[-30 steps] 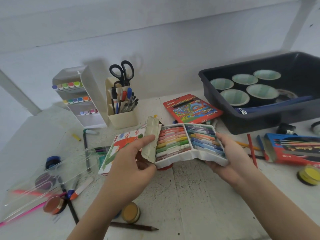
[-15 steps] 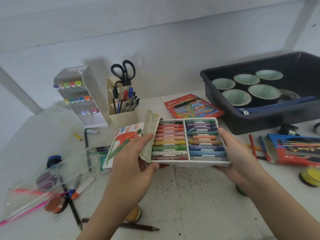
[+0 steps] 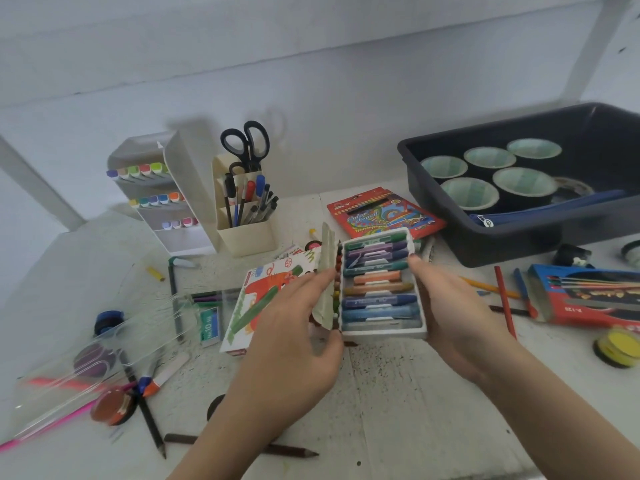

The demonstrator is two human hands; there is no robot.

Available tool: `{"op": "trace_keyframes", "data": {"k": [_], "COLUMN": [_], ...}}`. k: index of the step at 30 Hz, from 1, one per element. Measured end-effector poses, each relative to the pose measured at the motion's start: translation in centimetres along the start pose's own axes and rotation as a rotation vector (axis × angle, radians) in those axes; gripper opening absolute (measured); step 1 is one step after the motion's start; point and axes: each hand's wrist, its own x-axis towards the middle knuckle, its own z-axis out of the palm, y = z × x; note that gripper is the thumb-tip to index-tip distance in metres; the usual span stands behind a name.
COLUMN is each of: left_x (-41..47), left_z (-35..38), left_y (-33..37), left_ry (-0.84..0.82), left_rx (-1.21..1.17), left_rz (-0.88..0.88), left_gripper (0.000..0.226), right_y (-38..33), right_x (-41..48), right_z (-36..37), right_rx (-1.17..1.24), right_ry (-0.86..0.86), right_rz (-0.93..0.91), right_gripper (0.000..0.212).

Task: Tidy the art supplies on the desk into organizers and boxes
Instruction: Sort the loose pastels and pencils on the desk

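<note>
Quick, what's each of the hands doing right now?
Left hand: holding the left side of the crayon tray.
Right hand: holding the right side of the same tray.

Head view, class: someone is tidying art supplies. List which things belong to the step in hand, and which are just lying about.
In hand:
crayon tray, half folded
left hand and right hand, both gripping it
crayon box beneath, probably its sleeve

Lying about:
colour pencil box
scissors
dark tub
brown pencil
yellow pot
</note>
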Motion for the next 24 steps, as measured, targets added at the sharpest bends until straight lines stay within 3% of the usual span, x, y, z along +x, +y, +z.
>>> {"op": "trace_keyframes", "data": {"k": [12, 19, 24], "left_x": [0.1, 0.3, 0.5], "left_z": [1.3, 1.4, 1.0], "left_y": [1.2, 1.7, 2.1], "left_ry": [-0.048, -0.034, -0.052], "left_rx": [-0.013, 0.014, 0.038], "left_rz": [0.049, 0.088, 0.166], "left_gripper": [0.062, 0.065, 0.064], "right_y": [-0.7, -1.1, -1.8], "right_x": [-0.7, 0.1, 0.1], "right_z": [2.2, 3.5, 3.8], "right_rx": [0.198, 0.137, 0.069], "right_ry": [-0.275, -0.28, -0.276], "right_rz": [0.147, 0.212, 0.169], "right_gripper": [0.035, 0.056, 0.048]}}
